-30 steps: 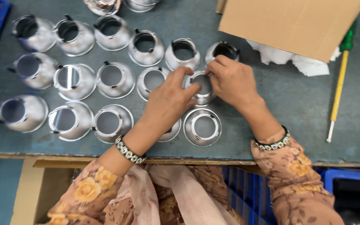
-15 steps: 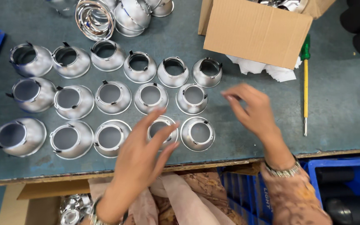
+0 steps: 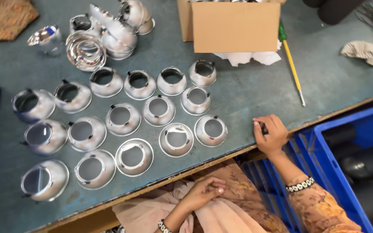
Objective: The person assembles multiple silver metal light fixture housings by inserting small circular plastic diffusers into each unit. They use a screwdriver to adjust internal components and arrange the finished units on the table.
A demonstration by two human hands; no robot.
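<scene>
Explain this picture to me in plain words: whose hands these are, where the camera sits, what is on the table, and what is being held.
The camera sits on a person's head and looks down at their own bare hands. The right hand rests at the edge of the grey-green table, fingers curled around a small dark thing too small to identify. The left hand lies in the lap on pink cloth, holding nothing visible. On the table stand rows of shiny metal reflector cups, with a loose heap of them behind, a cardboard box and a screwdriver. Blue crates sit beside the table.
</scene>
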